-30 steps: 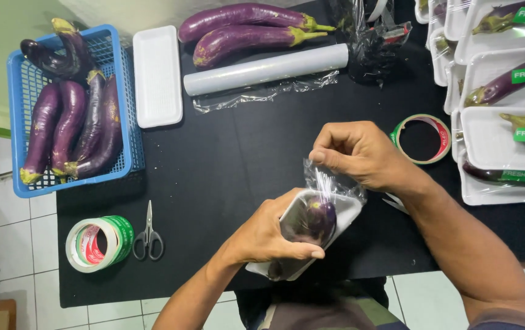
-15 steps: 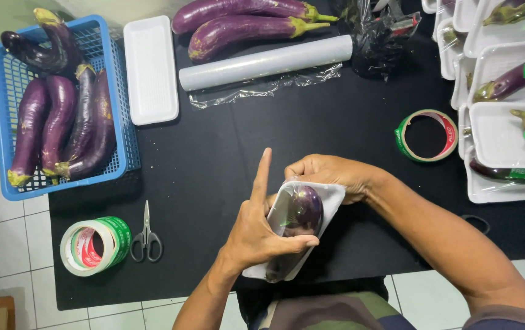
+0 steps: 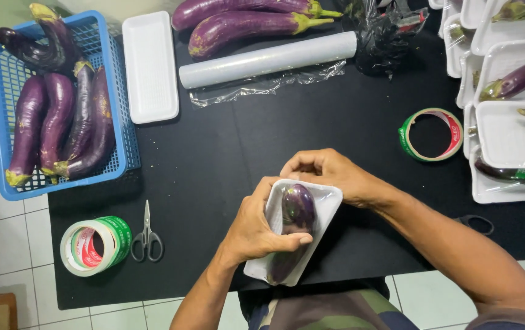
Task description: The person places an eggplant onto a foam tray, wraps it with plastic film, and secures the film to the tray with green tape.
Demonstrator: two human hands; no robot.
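Wrapped eggplant tray (image 3: 326, 205) sits over the near edge of the black bench (image 3: 244, 153), tilted, held between both hands. Left hand (image 3: 256, 229) grip grasping the tray's left side, thumb across the eggplant (image 3: 298, 208). Right hand (image 3: 330, 174) grip clenched on the tray's far end. Versus 0.5 s ago: left index finger was pointing up, now curled onto the tray. Scissors (image 3: 147, 235) and tape roll (image 3: 91, 244) lie to the left.
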